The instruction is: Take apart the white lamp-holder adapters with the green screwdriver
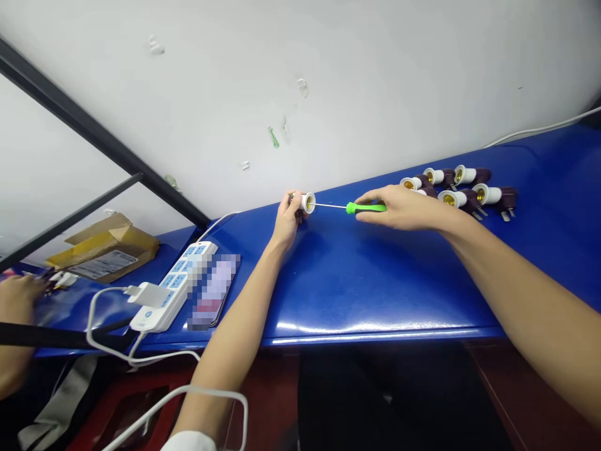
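A white and dark lamp socket [307, 202] is held in my left hand [288, 219], its open end facing right. My right hand [394, 207] grips the green handle of a screwdriver [366, 208]. The thin metal shaft points left, and its tip is at the socket's mouth; whether it touches anything inside cannot be made out. Both hands are above the blue table [338, 275]. Just right of my right hand, several similar sockets with dark plug bases [491, 195] lie in a group.
On the left are a white power strip [176, 285] with a charger [150, 294], a blurred phone [216, 291] and a torn yellow package [113, 250]. Black frame bars [94, 125] cross there. Another person's hand [21, 297] is at the far left. A white wall [375, 94] stands behind.
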The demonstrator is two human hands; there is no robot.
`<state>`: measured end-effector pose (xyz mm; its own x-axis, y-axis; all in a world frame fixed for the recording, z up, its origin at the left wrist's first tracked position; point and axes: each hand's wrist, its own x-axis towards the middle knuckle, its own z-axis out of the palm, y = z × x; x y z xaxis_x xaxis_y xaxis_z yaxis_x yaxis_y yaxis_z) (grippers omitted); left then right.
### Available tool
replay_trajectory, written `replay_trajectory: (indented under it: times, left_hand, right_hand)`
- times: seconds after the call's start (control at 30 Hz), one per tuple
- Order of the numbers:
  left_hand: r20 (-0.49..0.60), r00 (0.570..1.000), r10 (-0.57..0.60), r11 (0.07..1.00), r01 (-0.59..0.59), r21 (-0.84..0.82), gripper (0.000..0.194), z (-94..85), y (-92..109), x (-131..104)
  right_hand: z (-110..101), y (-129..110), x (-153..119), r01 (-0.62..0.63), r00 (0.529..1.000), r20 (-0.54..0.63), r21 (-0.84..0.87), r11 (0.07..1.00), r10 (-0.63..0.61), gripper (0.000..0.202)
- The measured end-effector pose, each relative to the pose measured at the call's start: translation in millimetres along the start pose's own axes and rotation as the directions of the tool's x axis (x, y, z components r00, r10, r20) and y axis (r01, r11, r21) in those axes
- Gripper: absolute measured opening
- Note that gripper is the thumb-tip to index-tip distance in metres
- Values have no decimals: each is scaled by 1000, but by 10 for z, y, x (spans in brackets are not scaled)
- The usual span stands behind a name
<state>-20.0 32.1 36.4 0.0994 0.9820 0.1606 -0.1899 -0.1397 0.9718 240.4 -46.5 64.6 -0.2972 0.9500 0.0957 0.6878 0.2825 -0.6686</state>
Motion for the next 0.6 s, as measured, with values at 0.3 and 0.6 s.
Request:
replay_trajectory:
  times: [0.3, 0.6]
  left_hand:
    - [23, 997, 73, 995, -75, 72, 17, -5, -45, 13]
    - [-8, 997, 72, 996, -71, 57, 17, 48, 8, -17]
  right_hand:
    - [9, 122, 8, -23, 1000, 19, 159, 987, 21, 30]
    - [71, 133, 41, 51, 999, 2, 38, 998, -51, 32]
